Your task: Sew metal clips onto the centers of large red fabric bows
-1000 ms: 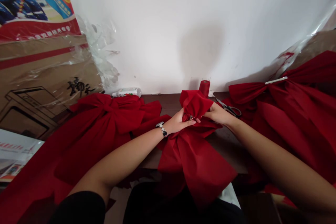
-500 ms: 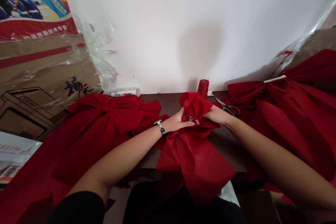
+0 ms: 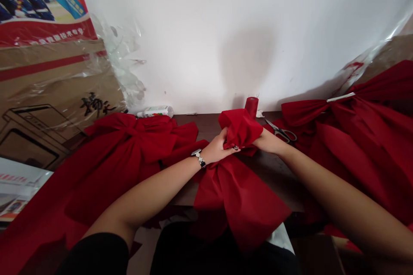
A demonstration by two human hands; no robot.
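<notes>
My left hand point(image 3: 219, 148) is closed around the gathered middle of a red fabric bow point(image 3: 240, 126), thumb lying along the near side. My right hand point(image 3: 266, 141) reaches in from the right; its fingers are hidden behind the bow's upper loop, against the cloth. A wide tail of the same red fabric hangs from my grip over the table's front edge towards my lap. Just behind the bow stands a spool of red thread point(image 3: 251, 106) with needles sticking up from its top. Black-handled scissors point(image 3: 281, 132) lie to the right of my right hand.
A finished-looking red bow point(image 3: 129, 131) with long tails spreads over the table's left side. More gathered red fabric point(image 3: 348, 116) with a white strip point(image 3: 341, 97) lies at the right. A white bottle point(image 3: 156, 112) rests by the wall, near a cardboard box point(image 3: 58, 81).
The bow's upper loop has risen slightly and fanned out wider. My left hand still grips the gather, while the cloth beside my right hand has drawn in. The view has shifted slightly.
</notes>
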